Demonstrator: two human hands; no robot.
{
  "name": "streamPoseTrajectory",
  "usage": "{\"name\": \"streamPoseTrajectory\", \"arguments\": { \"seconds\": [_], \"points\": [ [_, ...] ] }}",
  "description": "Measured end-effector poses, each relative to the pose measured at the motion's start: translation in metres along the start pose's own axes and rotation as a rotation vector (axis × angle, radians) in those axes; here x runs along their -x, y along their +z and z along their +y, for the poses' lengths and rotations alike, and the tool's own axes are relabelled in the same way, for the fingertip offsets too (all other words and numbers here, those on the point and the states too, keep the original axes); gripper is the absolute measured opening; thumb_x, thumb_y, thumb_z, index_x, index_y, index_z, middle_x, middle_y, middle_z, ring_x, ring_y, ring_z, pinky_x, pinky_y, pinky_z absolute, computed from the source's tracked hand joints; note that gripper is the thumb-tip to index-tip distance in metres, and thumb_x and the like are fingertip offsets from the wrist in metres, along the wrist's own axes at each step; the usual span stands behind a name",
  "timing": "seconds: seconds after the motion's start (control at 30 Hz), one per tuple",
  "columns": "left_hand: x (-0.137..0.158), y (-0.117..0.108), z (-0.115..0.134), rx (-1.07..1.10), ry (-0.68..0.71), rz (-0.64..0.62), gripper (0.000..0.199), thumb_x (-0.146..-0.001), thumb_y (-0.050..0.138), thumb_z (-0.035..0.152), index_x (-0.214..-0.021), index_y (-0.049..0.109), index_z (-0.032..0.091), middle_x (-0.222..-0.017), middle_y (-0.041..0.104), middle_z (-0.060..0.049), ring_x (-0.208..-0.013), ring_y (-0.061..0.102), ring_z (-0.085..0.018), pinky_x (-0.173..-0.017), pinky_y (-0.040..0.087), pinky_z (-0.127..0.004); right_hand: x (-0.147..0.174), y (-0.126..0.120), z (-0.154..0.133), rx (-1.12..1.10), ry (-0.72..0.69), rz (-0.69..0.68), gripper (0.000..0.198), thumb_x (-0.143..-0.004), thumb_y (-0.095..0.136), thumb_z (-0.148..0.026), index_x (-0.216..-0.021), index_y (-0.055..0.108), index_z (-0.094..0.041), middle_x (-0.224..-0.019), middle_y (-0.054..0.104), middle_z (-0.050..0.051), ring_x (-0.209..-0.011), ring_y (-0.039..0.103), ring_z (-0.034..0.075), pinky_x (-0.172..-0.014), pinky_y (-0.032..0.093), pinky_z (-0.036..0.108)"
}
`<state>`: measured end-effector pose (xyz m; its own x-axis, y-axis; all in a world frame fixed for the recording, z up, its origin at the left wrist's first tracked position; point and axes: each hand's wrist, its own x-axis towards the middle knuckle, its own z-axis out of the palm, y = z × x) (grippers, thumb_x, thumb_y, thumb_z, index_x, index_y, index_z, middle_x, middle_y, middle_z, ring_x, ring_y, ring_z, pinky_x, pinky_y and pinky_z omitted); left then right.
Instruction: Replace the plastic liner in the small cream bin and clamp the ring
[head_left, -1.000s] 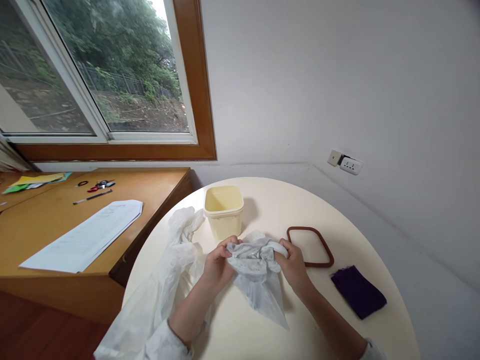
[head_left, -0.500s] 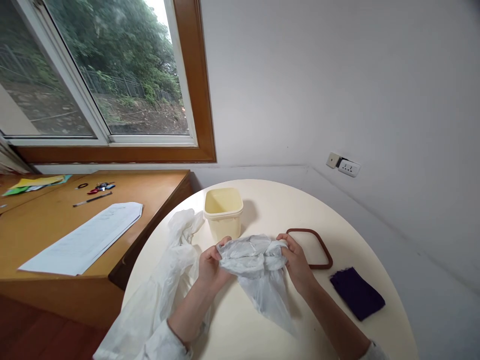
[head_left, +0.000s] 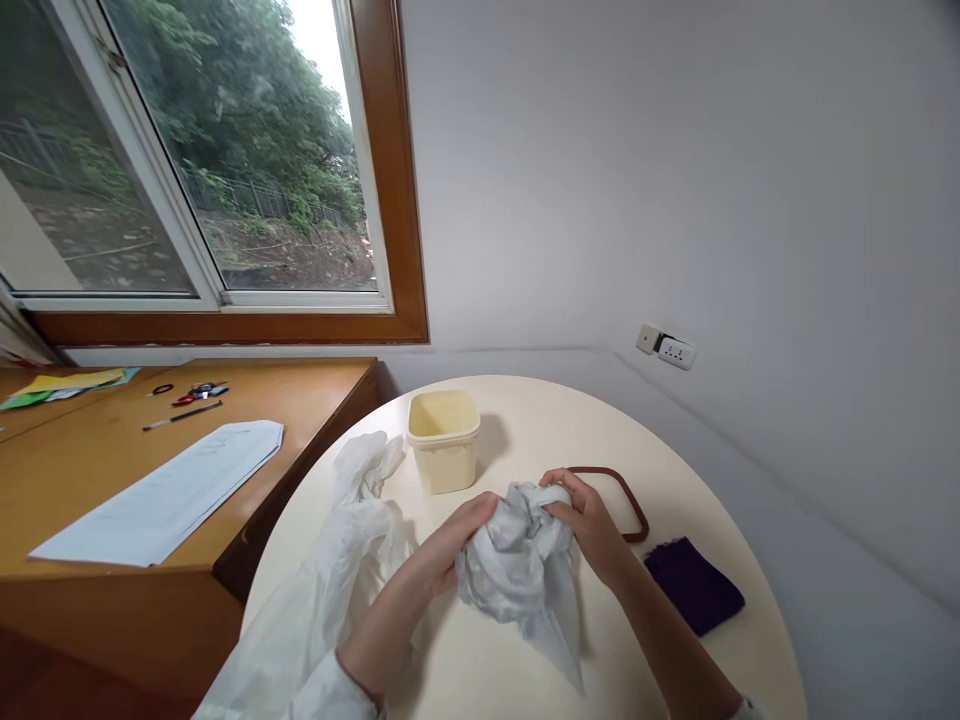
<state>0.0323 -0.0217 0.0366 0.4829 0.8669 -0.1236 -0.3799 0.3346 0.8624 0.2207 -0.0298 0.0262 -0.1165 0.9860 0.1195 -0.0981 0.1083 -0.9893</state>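
Note:
A crumpled white plastic bag [head_left: 517,560] is bunched between my two hands above the round cream table [head_left: 630,640], one pointed end hanging down toward me. My left hand [head_left: 457,540] grips its left side, thumb on top and the other fingers partly hidden behind. On the upper right, my right hand [head_left: 585,520] pinches a fold with thumb and fingers. Just beyond my hands stands a pale yellow bin [head_left: 444,455], upright, with no liner showing. Behind my right hand lies a brown rounded frame [head_left: 637,510], partly covered by it.
A second, longer white plastic bag [head_left: 330,570] sprawls along the table's left side. A folded dark purple cloth [head_left: 694,585] lies at the right. On the wooden desk [head_left: 322,400] are paper sheets [head_left: 172,490], a pen [head_left: 182,416] and keys [head_left: 202,392]. A wall socket [head_left: 676,352] is beyond.
The bag was stretched wide between my hands; now it is gathered into a rounder bundle. My hands have come closer together, and the view has shifted slightly.

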Motion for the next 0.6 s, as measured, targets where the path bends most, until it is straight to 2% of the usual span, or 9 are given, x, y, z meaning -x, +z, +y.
{"name": "streamPoseTrajectory", "arguments": {
  "seconds": [0.07, 0.13, 0.3, 0.43, 0.6],
  "points": [
    [0.002, 0.005, 0.000, -0.123, -0.101, -0.081, 0.023, -0.064, 0.070, 0.032, -0.077, 0.060, 0.016, -0.064, 0.060, -0.002, -0.055, 0.055, -0.014, -0.050, 0.038, -0.022, 0.002, 0.004, -0.004, -0.026, 0.000, -0.024, 0.019, -0.069, 0.053, -0.024, -0.088, 0.050, -0.021, -0.065, 0.047, -0.004, -0.056, 0.042, 0.011, -0.053, 0.032, 0.022],
    [0.005, 0.007, 0.001, -0.204, -0.129, -0.134, 0.024, -0.063, 0.072, 0.030, -0.077, 0.059, 0.015, -0.062, 0.059, -0.001, -0.054, 0.054, -0.013, -0.051, 0.037, -0.021, 0.003, 0.006, -0.006, -0.053, 0.003, -0.025, 0.022, -0.069, 0.054, -0.025, -0.091, 0.050, -0.021, -0.065, 0.048, -0.003, -0.057, 0.044, 0.011, -0.054, 0.034, 0.023],
    [0.012, 0.004, 0.012, -0.169, -0.017, -0.117, 0.019, -0.070, 0.068, 0.028, -0.076, 0.055, 0.015, -0.056, 0.055, 0.002, -0.048, 0.048, -0.008, -0.048, 0.034, -0.018, 0.001, 0.002, -0.009, -0.035, 0.013, 0.056, 0.022, -0.069, 0.057, -0.027, -0.090, 0.053, -0.020, -0.060, 0.048, -0.005, -0.054, 0.042, 0.010, -0.052, 0.032, 0.022],
    [0.018, 0.002, 0.035, -0.071, 0.114, -0.066, 0.016, -0.074, 0.064, 0.026, -0.072, 0.052, 0.015, -0.044, 0.042, 0.007, -0.040, 0.042, -0.005, -0.044, 0.034, -0.015, -0.002, -0.008, -0.012, -0.027, 0.076, 0.124, 0.021, -0.070, 0.058, -0.030, -0.089, 0.054, -0.021, -0.055, 0.045, -0.006, -0.049, 0.039, 0.008, -0.048, 0.029, 0.020],
    [0.027, 0.006, 0.067, 0.009, 0.247, -0.021, 0.014, -0.075, 0.063, 0.022, -0.072, 0.051, 0.015, -0.049, 0.041, 0.006, -0.046, 0.047, -0.006, -0.049, 0.041, -0.016, -0.006, -0.017, -0.024, -0.194, 0.075, 0.054, 0.024, -0.072, 0.058, -0.035, -0.093, 0.056, -0.023, -0.062, 0.052, -0.003, -0.054, 0.046, 0.011, -0.052, 0.035, 0.023]
  ]
}}
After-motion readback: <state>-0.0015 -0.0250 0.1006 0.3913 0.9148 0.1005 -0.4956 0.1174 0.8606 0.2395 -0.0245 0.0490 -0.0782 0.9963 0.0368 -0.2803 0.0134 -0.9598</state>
